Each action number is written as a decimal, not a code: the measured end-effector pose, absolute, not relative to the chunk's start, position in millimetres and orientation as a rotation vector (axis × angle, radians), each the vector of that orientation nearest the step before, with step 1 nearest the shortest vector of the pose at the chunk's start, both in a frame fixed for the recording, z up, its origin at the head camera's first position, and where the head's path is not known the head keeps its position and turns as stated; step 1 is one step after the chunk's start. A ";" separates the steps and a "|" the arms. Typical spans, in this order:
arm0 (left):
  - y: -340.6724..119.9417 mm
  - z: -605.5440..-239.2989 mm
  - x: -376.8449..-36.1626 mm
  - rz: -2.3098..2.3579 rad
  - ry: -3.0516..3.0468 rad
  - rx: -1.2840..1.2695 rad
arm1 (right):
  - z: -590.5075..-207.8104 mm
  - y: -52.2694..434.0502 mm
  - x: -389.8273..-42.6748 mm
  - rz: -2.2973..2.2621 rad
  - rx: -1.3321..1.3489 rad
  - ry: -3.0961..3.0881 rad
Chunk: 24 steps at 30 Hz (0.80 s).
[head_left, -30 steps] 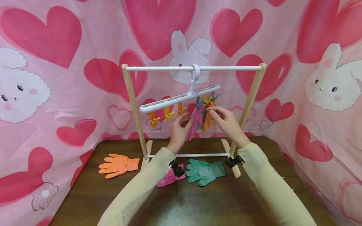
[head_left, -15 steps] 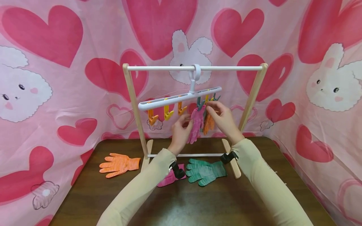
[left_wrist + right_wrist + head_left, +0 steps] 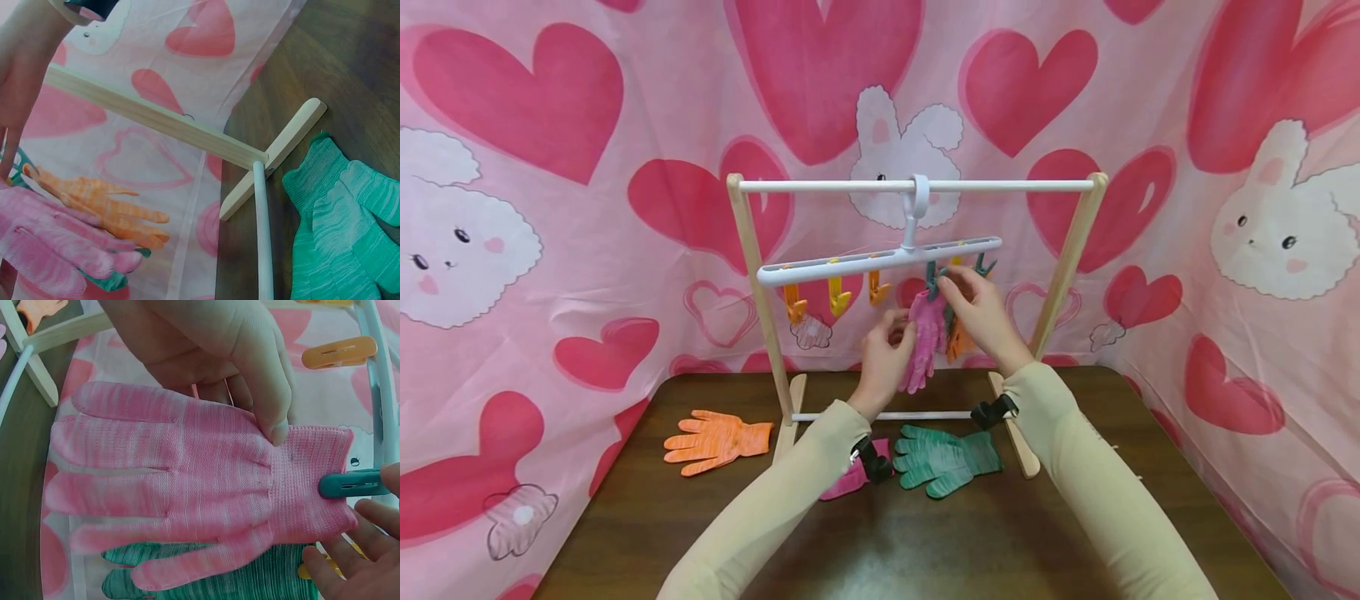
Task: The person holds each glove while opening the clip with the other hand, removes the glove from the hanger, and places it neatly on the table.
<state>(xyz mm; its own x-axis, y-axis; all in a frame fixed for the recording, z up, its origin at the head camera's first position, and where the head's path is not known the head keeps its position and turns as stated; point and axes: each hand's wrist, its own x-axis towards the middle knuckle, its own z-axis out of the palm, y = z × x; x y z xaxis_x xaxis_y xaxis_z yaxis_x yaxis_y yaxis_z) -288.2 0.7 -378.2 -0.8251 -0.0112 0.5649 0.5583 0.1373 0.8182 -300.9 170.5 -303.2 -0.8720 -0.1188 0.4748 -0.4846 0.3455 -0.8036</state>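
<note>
Pink glove [image 3: 926,337]: hanging from teal clip [image 3: 933,279] on white clip hanger [image 3: 880,259], centre of rack [image 3: 752,275]. Left hand [image 3: 887,354] pinches glove at 9 o'clock; right hand [image 3: 977,308] pinches clip at 1 o'clock.

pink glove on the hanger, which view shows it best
The right wrist view: the pink glove fills the frame, cuff in a teal clip. The head view shows it small between the hands; the left wrist view shows only its fingers.
</note>
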 end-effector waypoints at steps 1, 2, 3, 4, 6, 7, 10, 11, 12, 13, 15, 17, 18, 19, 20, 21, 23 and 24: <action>1.1 -378.4 -288.1 -1.738 -1.982 -0.526 | -303.5 169.9 -301.6 1.548 0.534 -2.278; 1.4 -378.6 -287.8 -1.743 -1.982 -0.527 | -303.5 169.2 -302.1 1.557 0.535 -2.277; 1.7 -378.9 -287.6 -1.747 -1.982 -0.526 | -303.2 168.2 -302.3 1.564 0.534 -2.277; 1.9 -379.4 -287.5 -1.752 -1.983 -0.525 | -302.8 167.0 -302.4 1.567 0.532 -2.274; 2.4 -379.8 -287.2 -1.756 -1.982 -0.524 | -302.2 165.0 -302.9 1.577 0.526 -2.264; 2.6 -379.9 -287.0 -1.758 -1.981 -0.525 | -301.7 164.0 -303.3 1.584 0.523 -2.256; 2.7 -380.3 -286.4 -1.765 -1.979 -0.528 | -300.4 161.4 -303.5 1.617 0.502 -2.237; 2.8 -380.4 -286.1 -1.767 -1.979 -0.529 | -300.0 161.0 -303.4 1.632 0.494 -2.233; 2.8 -380.6 -285.8 -1.769 -1.977 -0.531 | -299.7 160.5 -303.2 1.645 0.482 -2.229; 2.7 -380.8 -285.6 -1.771 -1.977 -0.534 | -299.6 160.1 -303.0 1.665 0.471 -2.225; 2.5 -381.2 -285.2 -1.770 -1.976 -0.539 | -299.2 159.9 -302.2 1.722 0.451 -2.208; 2.4 -381.6 -284.8 -1.768 -1.974 -0.546 | -299.0 160.2 -301.5 1.786 0.427 -2.187; 2.3 -381.8 -284.7 -1.767 -1.973 -0.550 | -299.1 160.5 -301.2 1.823 0.415 -2.172; 2.3 -382.1 -284.7 -1.765 -1.972 -0.552 | -299.2 160.9 -301.0 1.859 0.406 -2.160; 2.2 -382.3 -284.7 -1.764 -1.971 -0.553 | -299.3 161.5 -301.3 1.879 0.399 -2.154; 2.3 -382.5 -284.9 -1.761 -1.969 -0.554 | -299.6 162.2 -301.9 1.892 0.392 -2.151; 2.4 -382.9 -285.5 -1.755 -1.966 -0.554 | -299.7 163.0 -302.6 1.906 0.377 -2.149; 2.4 -382.9 -285.7 -1.752 -1.962 -0.554 | -299.4 163.2 -303.1 1.905 0.371 -2.151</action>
